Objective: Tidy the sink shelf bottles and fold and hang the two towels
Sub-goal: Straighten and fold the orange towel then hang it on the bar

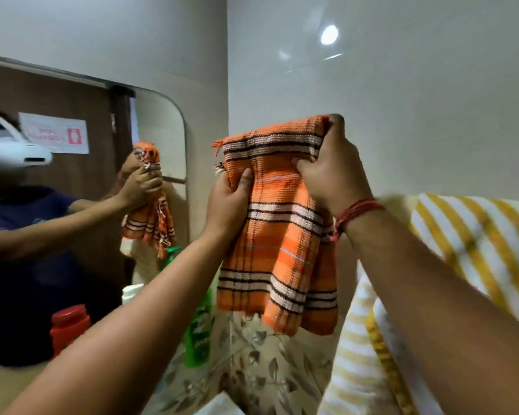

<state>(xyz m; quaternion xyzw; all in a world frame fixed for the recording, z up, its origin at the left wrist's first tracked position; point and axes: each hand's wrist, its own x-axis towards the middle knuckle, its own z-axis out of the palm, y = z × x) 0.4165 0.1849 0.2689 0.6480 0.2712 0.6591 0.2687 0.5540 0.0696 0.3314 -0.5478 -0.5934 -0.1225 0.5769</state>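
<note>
The orange towel (277, 235) hangs folded in the corner, raised before pale glossy walls beside a mirror (81, 181). The left hand (226, 202) grips its left edge; the right hand (331, 172) pinches its top. Bottles (198, 327) stand below; a yellow towel (462, 235) hangs right.

Both hands are up at the wall, gripping the orange checked towel (277, 235): the right hand (330, 172) bunches its top edge, the left hand (228, 202) pinches the side just below, and the folded cloth hangs down between the forearms. Right of the right wrist hangs a yellow striped towel (474, 244). Under the left forearm stand a green bottle (198, 333), a white-capped bottle (131, 293) and a red container (68, 327), mirror (81, 163) behind them.
</note>
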